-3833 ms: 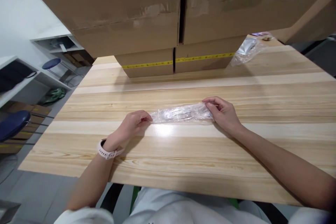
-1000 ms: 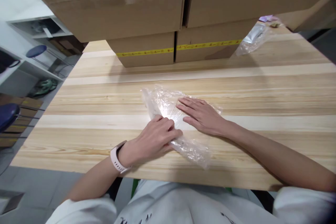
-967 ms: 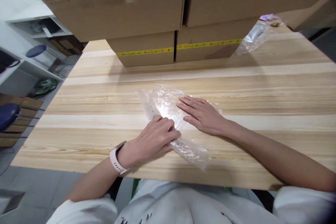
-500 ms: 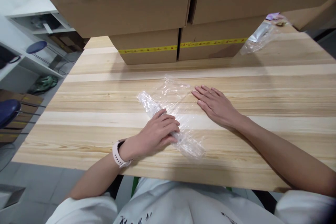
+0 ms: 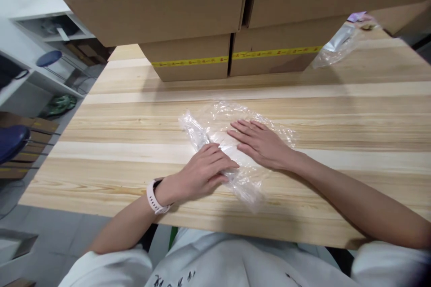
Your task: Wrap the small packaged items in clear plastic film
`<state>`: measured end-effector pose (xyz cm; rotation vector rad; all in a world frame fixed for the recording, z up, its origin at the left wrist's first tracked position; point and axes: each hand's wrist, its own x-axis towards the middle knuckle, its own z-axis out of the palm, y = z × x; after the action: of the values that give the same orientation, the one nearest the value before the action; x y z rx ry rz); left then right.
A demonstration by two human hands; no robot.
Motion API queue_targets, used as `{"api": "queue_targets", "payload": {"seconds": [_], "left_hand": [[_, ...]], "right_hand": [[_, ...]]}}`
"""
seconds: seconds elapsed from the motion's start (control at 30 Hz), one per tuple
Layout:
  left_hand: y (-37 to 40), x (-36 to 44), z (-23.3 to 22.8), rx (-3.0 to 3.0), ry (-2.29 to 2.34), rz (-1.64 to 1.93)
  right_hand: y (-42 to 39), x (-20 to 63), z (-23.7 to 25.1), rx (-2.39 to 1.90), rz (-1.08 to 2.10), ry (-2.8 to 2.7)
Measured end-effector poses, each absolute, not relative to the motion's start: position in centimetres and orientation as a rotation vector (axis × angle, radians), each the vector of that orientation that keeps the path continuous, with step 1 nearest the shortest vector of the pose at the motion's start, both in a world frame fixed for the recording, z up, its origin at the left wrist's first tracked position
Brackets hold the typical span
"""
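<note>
A crinkled clear plastic bag (image 5: 215,119) lies spread on the wooden table (image 5: 336,116) in front of me. My left hand (image 5: 205,172), with a pale watch on its wrist, rests curled on the bag's rolled near-left edge and presses it down. My right hand (image 5: 261,143) lies flat on the middle of the bag, fingers stretched out and pointing left. The two hands almost touch. Part of the bag is hidden under them.
Stacked cardboard boxes (image 5: 195,60) with yellow tape stand along the table's back. A second plastic bag with a silver pouch (image 5: 335,45) lies at the back right. Left of the table are white shelves (image 5: 50,31) and blue stools (image 5: 11,141).
The bag, earlier stretched as a thin roll between both hands, now lies opened out. In the last half second my right hand slid left, back onto the bag's middle.
</note>
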<state>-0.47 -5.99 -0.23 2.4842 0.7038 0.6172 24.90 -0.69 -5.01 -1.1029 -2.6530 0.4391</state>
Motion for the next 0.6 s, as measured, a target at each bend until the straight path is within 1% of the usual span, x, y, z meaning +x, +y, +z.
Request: {"api": "queue_targets", "payload": {"seconds": [0.17,0.33,0.5,0.6], "left_hand": [[-6.3,-0.4,-0.1,2.657,0.729,0.634],[-6.1,-1.0,-0.8,2.795,0.786,0.557],[-5.9,-1.5,-0.2,2.661,0.905,0.45],[-5.8,-2.0,1.0,2.545,0.866,0.384]], "right_hand": [[0.8,27.7,-5.4,-1.319,0.353,-2.558],[1.4,30.1,-5.6,-1.473,0.289,-2.477],[1.7,32.3,-5.3,-1.605,0.219,-2.414],[0.9,31.4,-4.3,-1.613,0.06,-2.356]]}}
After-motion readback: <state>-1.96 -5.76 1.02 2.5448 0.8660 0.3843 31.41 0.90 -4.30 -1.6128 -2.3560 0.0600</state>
